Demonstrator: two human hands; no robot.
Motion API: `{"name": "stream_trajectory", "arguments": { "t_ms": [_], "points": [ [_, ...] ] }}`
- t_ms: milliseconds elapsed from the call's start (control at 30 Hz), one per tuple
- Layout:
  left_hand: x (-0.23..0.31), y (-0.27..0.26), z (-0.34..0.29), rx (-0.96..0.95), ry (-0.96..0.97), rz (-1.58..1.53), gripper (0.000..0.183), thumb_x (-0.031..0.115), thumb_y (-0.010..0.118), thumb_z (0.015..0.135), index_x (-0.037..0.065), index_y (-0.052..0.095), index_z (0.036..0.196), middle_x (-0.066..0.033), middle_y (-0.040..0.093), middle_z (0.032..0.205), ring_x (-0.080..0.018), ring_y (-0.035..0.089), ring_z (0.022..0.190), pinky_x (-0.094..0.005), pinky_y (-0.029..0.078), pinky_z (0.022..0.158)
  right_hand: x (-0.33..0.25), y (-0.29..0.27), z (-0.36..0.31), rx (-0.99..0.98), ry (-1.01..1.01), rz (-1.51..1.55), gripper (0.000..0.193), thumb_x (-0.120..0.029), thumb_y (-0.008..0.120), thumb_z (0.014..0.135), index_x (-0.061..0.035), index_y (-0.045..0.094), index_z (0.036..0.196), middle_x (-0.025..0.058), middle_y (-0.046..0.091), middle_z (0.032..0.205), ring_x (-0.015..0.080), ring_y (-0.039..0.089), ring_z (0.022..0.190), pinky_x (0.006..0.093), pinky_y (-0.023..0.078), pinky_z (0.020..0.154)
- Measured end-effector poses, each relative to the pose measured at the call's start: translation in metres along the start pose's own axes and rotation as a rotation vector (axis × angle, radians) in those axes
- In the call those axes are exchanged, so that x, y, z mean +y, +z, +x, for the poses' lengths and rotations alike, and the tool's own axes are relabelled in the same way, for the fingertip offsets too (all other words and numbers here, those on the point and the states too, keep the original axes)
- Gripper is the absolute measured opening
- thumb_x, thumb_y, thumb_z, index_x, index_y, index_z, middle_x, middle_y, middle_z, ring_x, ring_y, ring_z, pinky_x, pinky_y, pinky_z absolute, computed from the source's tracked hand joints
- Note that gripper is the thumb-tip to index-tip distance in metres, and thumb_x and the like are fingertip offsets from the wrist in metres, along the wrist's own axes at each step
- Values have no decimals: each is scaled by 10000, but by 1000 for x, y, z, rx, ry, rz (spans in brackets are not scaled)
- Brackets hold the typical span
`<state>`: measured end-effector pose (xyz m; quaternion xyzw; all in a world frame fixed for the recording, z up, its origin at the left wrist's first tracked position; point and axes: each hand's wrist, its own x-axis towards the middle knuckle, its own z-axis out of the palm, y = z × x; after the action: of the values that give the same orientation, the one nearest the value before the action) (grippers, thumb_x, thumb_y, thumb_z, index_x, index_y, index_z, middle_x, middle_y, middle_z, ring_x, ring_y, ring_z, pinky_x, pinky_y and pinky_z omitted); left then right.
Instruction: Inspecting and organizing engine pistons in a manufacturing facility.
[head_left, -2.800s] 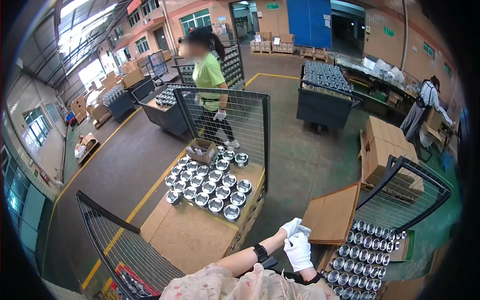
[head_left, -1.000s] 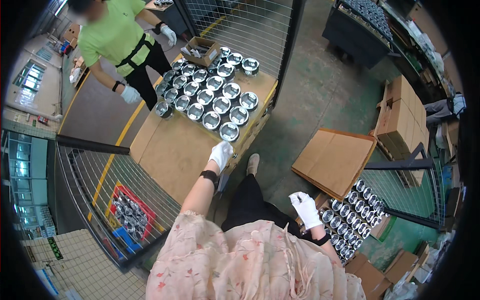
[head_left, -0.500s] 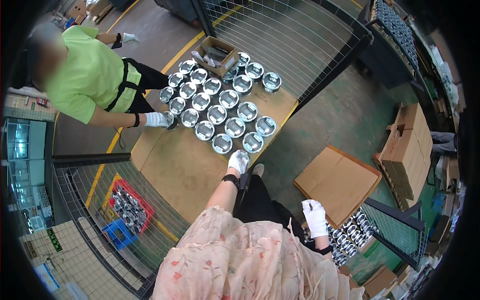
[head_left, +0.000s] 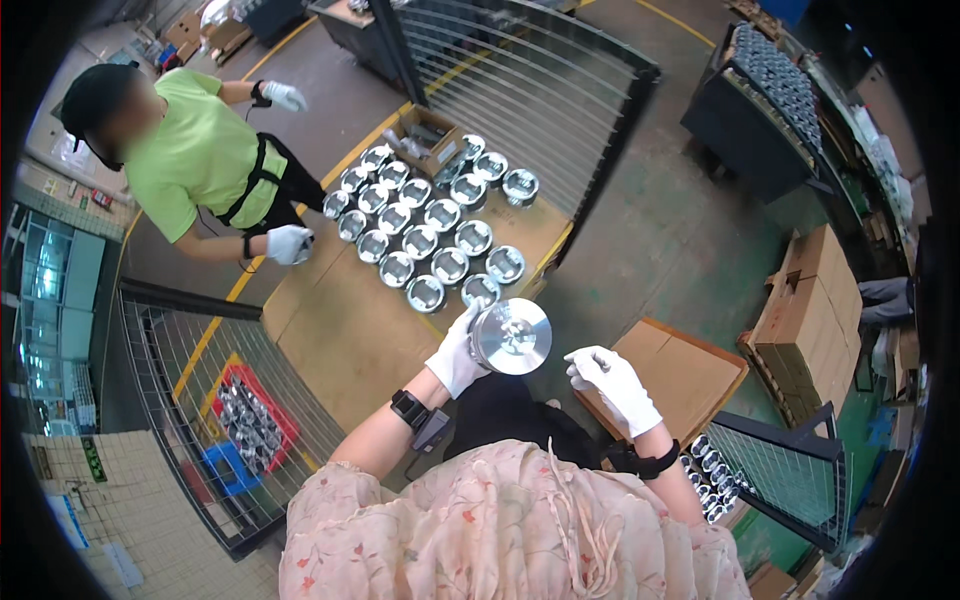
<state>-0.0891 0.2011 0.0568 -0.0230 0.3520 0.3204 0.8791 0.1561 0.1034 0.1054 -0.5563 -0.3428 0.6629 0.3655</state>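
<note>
A shiny metal piston (head_left: 515, 337) is held up by my left hand (head_left: 457, 362), which wears a white glove and grips its side. The piston is tilted, one round face turned up toward me. My right hand (head_left: 615, 388), also gloved, is just right of the piston and apart from it, its fingers partly stretched out with nothing in them. Beyond, several more pistons (head_left: 420, 241) stand in rows on the cardboard-covered table (head_left: 330, 330).
A co-worker in a green shirt (head_left: 195, 150) stands at the table's far left. An open carton (head_left: 432, 145) sits among the far pistons. Wire mesh panels (head_left: 510, 90) flank the table. To the right are a flat cardboard sheet (head_left: 660, 370) and a large carton (head_left: 805, 310).
My left hand has lifted a piston off the table's near corner and brought it closer. My right hand has risen toward it. The co-worker's hand has drawn back from the table edge.
</note>
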Motion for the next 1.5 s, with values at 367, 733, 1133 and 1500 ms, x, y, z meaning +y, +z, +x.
{"name": "stream_trajectory", "arguments": {
  "t_ms": [367, 733, 1133, 1500],
  "points": [
    [-59, 170, 13, -344, -106, 364, 443, 453, 515, 945, 36, 659, 988, -106, 701, 911, -216, 675, 767, -346, 568, 713, -48, -19, -119, -330, -75, 936, 582, -246, 551, 958, -73, 259, 1431, 193, 480, 1325, 340, 571, 1140, 443, 498, 956],
    [-120, 278, -17, -749, 487, 1347, 468, 411, 456, 993, -20, 638, 984, 17, 626, 902, -58, 526, 833, -229, 437, 762, -3, -39, -119, -457, -503, 1477, 664, -100, 574, 914, 24, 185, 1437, 232, 338, 1422, 385, 447, 1258, 486, 466, 1019],
    [-149, 199, -27, -587, 441, 1154, 427, 192, 512, 961, -14, 460, 1331, -92, 589, 1139, -140, 554, 1021, -287, 430, 946, 6, -77, -150, 166, -708, 940, 578, -77, 638, 859, -49, 380, 1376, 145, 516, 1288, 300, 552, 1158, 454, 515, 948],
    [-161, 210, -61, -415, 751, 1325, 517, 221, 589, 922, 58, 412, 1380, -139, 467, 1343, -236, 426, 1269, -364, 349, 1050, 26, -57, -124, -218, -572, 1260, 679, -232, 691, 854, -37, 327, 1393, 155, 459, 1348, 307, 517, 1201, 456, 496, 986]
  ]
}}
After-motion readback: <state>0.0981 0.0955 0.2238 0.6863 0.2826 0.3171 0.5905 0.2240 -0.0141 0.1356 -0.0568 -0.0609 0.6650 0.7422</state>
